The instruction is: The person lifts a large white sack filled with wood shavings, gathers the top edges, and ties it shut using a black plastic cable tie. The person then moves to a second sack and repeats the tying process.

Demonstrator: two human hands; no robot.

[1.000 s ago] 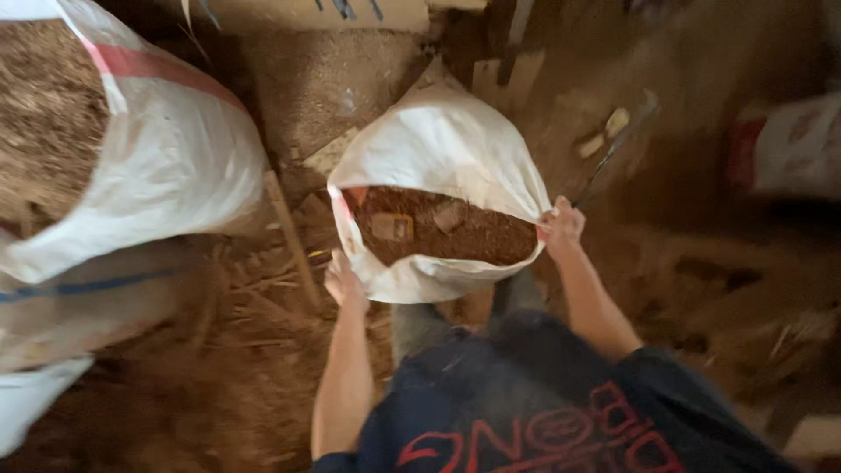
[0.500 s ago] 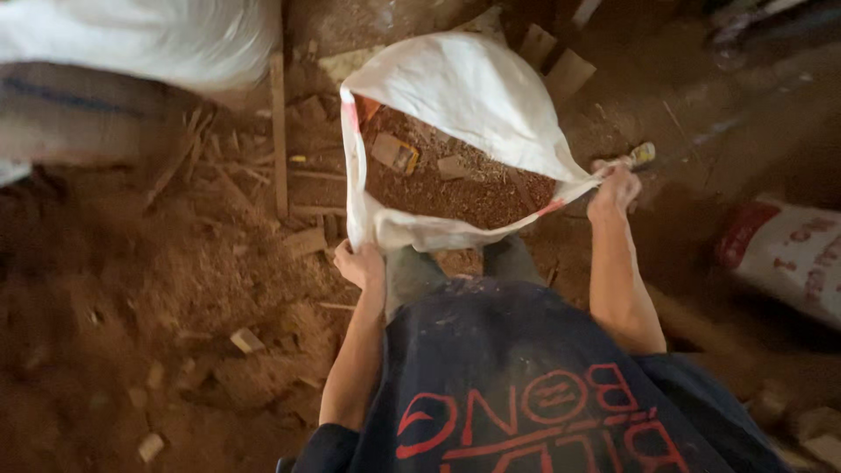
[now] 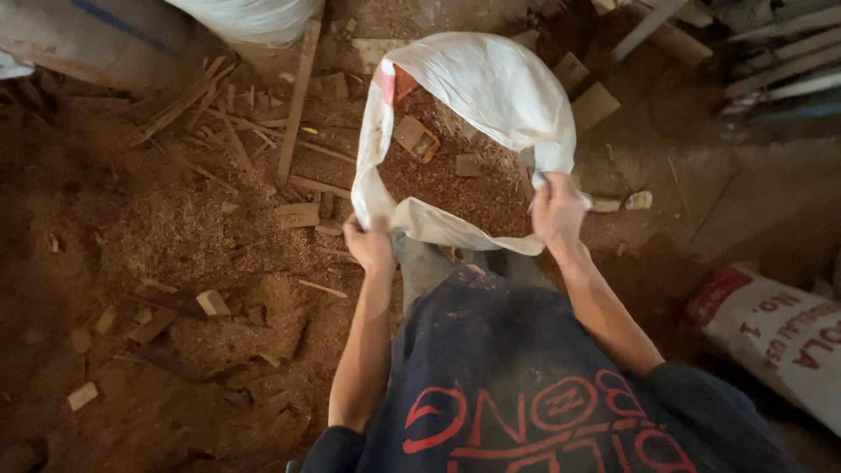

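Sack point(image 3: 491, 96) of sawdust point(image 3: 455, 180) and wood offcuts, rim clamped by both hands point(image 3: 370, 245) point(image 3: 556, 208).

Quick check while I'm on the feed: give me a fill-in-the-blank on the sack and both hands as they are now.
1. Both hands grip the rim of a white ____.
2. It is filled with sawdust and small blocks of ____.
3. The left hand and the right hand hold its mouth ____.
4. A second, printed sack lies on the floor to the person's ____.

Missing words: sack; wood; open; right
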